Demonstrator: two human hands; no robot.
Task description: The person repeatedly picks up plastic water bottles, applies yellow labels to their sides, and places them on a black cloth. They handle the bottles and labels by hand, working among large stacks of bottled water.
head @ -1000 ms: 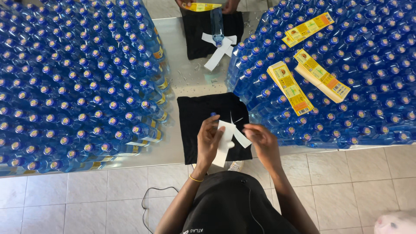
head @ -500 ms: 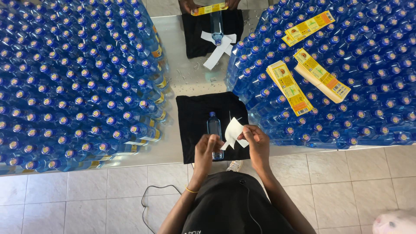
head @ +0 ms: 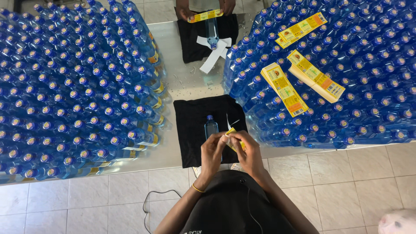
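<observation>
My left hand [head: 212, 152] and my right hand [head: 247, 149] meet over a black cloth [head: 195, 125] on the steel table. Both pinch a yellow label [head: 230, 133] with white backing paper curling off its top. Just beyond my fingers a clear blue bottle [head: 211, 126] with a blue cap lies on the cloth, without a label. My thumbs and fingertips hide most of the label.
Masses of blue-capped bottles [head: 73, 86] fill the table left and right [head: 355, 73]. Stacks of yellow labels [head: 284, 89] lie on the right-hand bottles. Across the table another person's hands [head: 186, 12] hold a label over a second bottle [head: 212, 29] on black cloth. A cable [head: 160, 197] lies on the tiled floor.
My hands have come together over the cloth. The white backing that hung loose is now mostly peeled, and the yellow label shows between my fingers. The bottle now lies uncovered on the cloth.
</observation>
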